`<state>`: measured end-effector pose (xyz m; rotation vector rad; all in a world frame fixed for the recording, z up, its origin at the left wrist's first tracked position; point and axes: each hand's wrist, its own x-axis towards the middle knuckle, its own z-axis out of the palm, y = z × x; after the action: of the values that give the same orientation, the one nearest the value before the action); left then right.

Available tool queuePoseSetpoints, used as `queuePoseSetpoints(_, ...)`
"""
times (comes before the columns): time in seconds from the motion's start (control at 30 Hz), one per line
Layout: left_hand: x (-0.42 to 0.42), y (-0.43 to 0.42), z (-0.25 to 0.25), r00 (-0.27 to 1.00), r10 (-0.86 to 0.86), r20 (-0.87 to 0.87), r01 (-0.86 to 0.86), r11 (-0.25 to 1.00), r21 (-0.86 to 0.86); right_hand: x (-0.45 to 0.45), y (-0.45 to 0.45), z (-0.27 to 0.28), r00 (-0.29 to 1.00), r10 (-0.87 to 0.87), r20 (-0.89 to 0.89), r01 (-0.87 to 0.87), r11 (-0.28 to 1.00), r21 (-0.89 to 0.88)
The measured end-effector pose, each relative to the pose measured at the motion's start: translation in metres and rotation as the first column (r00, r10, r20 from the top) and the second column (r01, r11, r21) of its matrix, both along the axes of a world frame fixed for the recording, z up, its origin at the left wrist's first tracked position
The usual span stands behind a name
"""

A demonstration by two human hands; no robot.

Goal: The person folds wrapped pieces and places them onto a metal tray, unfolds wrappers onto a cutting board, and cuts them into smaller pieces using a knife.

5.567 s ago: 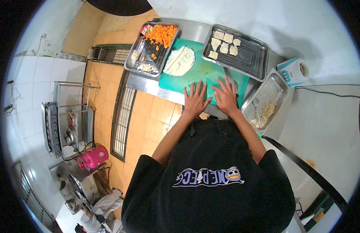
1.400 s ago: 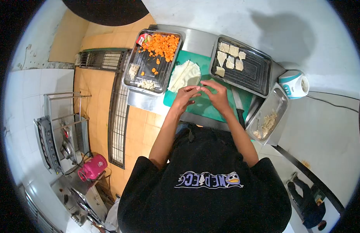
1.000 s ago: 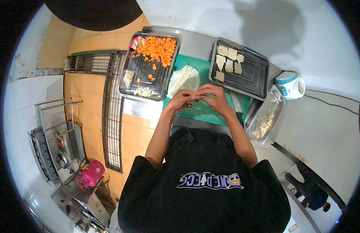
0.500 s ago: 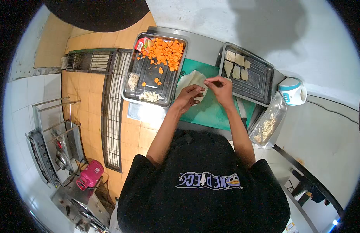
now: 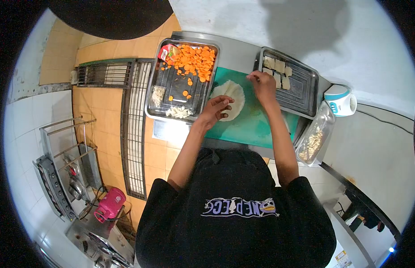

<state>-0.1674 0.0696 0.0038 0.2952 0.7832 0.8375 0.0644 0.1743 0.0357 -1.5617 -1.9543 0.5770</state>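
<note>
A round, thin, pale wrapper [image 5: 236, 96] lies on the green cutting board [image 5: 254, 127]. Over its left edge is my left hand [image 5: 215, 110], its fingers loosely bent and apart, with nothing visible in them. My right hand [image 5: 263, 87] is above the board's upper right part, beside the metal tray [image 5: 301, 87] of flat pale pieces [image 5: 279, 67]. Its thumb and fingertips are pinched together. Whatever may be between them is too small to make out. A knife [image 5: 286, 123] lies partly hidden behind my right forearm.
On the left, a metal tray [image 5: 178, 91] holds orange carrot slices [image 5: 196, 60], a red packet [image 5: 167, 52], a bag [image 5: 158, 95] and pale chopped pieces [image 5: 179, 111]. To the right stand a metal pan [image 5: 326, 117] of chopped bits and a white-and-teal appliance [image 5: 340, 100].
My right hand has moved away from my left hand, up towards the right tray. More of the wrapper now shows. My left hand stays over the wrapper's left side, and the view has shifted slightly.
</note>
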Motion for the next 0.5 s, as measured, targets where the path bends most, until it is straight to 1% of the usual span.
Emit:
queuePoseSetpoints(0.03,-0.002,-0.002,-0.001,1.000,0.003,0.001,-0.003,1.000,-0.010,0.001,0.005,-0.005,0.996,0.006,0.092,-0.012,0.998,0.063)
queuePoseSetpoints(0.07,-0.004,-0.003,-0.002,1.000,0.002,-0.002,-0.002,1.000,-0.007,0.003,0.010,-0.010,0.996,0.005,0.090,-0.011,0.998,0.065)
queuePoseSetpoints(0.13,-0.007,-0.005,-0.002,1.000,-0.022,0.003,0.022,1.000,-0.008,0.003,0.019,-0.012,0.973,-0.012,0.230,0.010,1.000,0.010)
queuePoseSetpoints(0.17,-0.009,-0.006,-0.003,1.000,-0.023,0.002,0.023,1.000,-0.005,0.002,0.022,-0.014,0.974,-0.013,0.228,0.011,1.000,0.012)
queuePoseSetpoints(0.23,-0.012,-0.008,-0.002,1.000,-0.028,-0.012,0.028,1.000,0.013,-0.002,0.027,-0.014,0.860,-0.046,0.508,0.016,0.998,0.062)
queuePoseSetpoints(0.27,-0.014,-0.008,-0.002,0.999,-0.029,-0.014,0.029,0.999,0.014,-0.005,0.030,-0.015,0.861,-0.048,0.506,0.018,0.998,0.064)
queuePoseSetpoints(0.33,-0.017,-0.009,-0.002,0.999,-0.043,-0.008,0.043,0.998,0.050,-0.007,0.036,-0.023,0.813,-0.049,0.580,-0.032,0.991,0.128)
queuePoseSetpoints(0.37,-0.018,-0.009,-0.002,0.999,-0.045,-0.008,0.045,0.998,0.052,-0.007,0.039,-0.025,0.813,-0.051,0.580,-0.030,0.991,0.130)
queuePoseSetpoints(0.43,-0.021,-0.008,0.001,0.999,-0.042,0.005,0.042,0.997,0.059,-0.011,0.045,-0.023,0.714,0.025,0.700,-0.056,0.998,0.021)
queuePoseSetpoints(0.47,-0.022,-0.008,0.002,0.999,-0.041,0.006,0.041,0.997,0.060,-0.013,0.045,-0.022,0.713,0.025,0.700,-0.057,0.998,0.022)
queuePoseSetpoints(0.5,-0.022,-0.009,0.004,0.999,-0.035,0.008,0.034,0.998,0.059,-0.015,0.045,-0.022,0.711,-0.020,0.703,-0.047,0.996,0.075)
